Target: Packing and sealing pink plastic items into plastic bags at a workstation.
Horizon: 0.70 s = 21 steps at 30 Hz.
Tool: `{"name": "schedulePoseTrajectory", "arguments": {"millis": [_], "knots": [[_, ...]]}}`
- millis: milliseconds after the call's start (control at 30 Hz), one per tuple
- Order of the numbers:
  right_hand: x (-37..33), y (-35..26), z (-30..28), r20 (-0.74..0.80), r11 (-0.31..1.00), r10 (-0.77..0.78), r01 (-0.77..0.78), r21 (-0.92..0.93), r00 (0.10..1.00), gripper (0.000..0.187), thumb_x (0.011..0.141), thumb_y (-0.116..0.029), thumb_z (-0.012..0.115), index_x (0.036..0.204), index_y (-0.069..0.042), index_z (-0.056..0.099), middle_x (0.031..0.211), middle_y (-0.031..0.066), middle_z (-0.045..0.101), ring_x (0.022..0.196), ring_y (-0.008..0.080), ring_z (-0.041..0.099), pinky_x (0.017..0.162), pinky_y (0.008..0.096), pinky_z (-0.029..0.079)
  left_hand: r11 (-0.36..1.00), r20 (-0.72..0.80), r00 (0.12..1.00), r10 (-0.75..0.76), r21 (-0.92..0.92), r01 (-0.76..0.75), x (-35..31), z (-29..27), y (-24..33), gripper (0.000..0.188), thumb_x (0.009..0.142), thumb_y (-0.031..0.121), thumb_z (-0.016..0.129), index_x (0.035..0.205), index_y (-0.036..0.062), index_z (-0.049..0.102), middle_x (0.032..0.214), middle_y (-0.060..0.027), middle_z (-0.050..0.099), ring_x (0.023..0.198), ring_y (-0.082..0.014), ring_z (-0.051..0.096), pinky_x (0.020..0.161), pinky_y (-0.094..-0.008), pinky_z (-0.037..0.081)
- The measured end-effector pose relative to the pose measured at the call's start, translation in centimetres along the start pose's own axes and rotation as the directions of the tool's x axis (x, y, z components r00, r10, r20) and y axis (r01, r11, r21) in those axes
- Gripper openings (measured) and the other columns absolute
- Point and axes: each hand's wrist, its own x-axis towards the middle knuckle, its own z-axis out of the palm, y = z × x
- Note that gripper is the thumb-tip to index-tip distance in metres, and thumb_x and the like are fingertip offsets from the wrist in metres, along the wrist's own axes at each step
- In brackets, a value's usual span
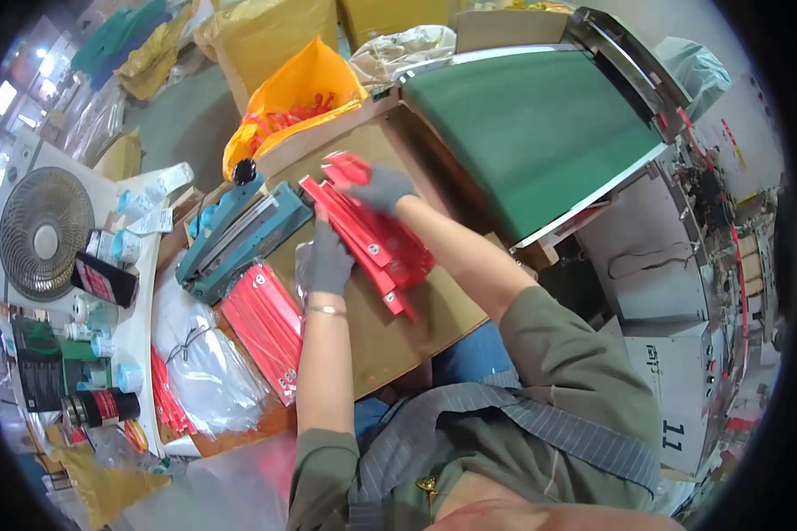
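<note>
A loose bundle of long, flat red strips (363,237) lies tilted above the brown cardboard surface (376,345) in front of me. My left hand (329,259), in a grey glove, grips the bundle along its left edge, fingers pointing away from me. At the upper right of the bundle, my right hand (383,189), also gloved in grey, closes on the strips; its fingertips are partly hidden and blurred. Left of my left forearm lies a stack of red strips in clear plastic (264,326). A blue bag sealer (239,237) with a black knob stands just beyond that stack.
An orange bag (305,81) holding red pieces stands at the far side. To the right is a green conveyor belt (527,133). Clear plastic bags (208,372) lie at left, beside a white shelf with a fan (46,232), a phone (104,280) and a dark flask (100,408).
</note>
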Motion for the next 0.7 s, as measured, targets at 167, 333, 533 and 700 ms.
{"name": "schedulePoseTrajectory", "arguments": {"millis": [167, 333, 533, 700], "knots": [[-3.3, 0.7, 3.5, 0.541, 0.492, -0.231, -0.383, 0.782, 0.808, 0.062, 0.075, -0.047, 0.070, 0.113, 0.000, 0.055, 0.104, 0.0183, 0.063, 0.098, 0.0253, 0.062, 0.083, 0.0354, 0.050, 0.997, 0.104, 0.994, 0.040, -0.075, -0.032, -5.1, 1.8, 2.4, 0.062, 0.082, 0.042, 0.065, 0.123, -0.0016, 0.049, 0.117, -0.0134, 0.057, 0.101, -0.0213, 0.057, 0.089, -0.0355, 0.047], [-8.9, -2.6, 1.9, 0.194, 0.223, -0.348, -0.120, 0.968, 0.917, 0.065, 0.077, -0.031, 0.072, 0.128, -0.002, 0.044, 0.115, 0.0095, 0.057, 0.103, 0.0169, 0.057, 0.089, 0.0314, 0.047, 0.744, 0.019, 0.908, 0.419, 0.566, -0.355, -7.9, 0.2, 3.7, 0.068, 0.070, 0.036, 0.078, 0.119, -0.0018, 0.050, 0.112, -0.0114, 0.059, 0.097, -0.0211, 0.060, 0.083, -0.0340, 0.050], [-13.3, -3.9, -4.2, 0.035, 0.274, -0.719, 0.237, 0.932, 0.694, 0.105, 0.065, -0.015, 0.082, 0.145, -0.003, 0.014, 0.134, 0.0124, 0.043, 0.121, 0.0180, 0.044, 0.099, 0.0315, 0.039, 0.545, 0.486, 0.705, 0.516, 0.448, -0.708, -12.2, -3.1, 5.1, 0.089, 0.059, 0.028, 0.086, 0.128, 0.0011, 0.037, 0.121, -0.0121, 0.053, 0.106, -0.0233, 0.055, 0.090, -0.0340, 0.046], [-17.6, -4.0, -3.0, 0.012, 0.258, -0.745, 0.272, 0.927, 0.667, 0.105, 0.063, -0.016, 0.084, 0.144, -0.004, 0.018, 0.128, 0.0108, 0.048, 0.116, 0.0164, 0.047, 0.097, 0.0302, 0.040, 0.492, 0.576, 0.706, 0.412, 0.512, -0.704, -14.0, -4.2, 1.9, 0.090, 0.058, 0.024, 0.085, 0.130, 0.0029, 0.037, 0.124, -0.0131, 0.051, 0.111, -0.0243, 0.053, 0.092, -0.0343, 0.045]]}}
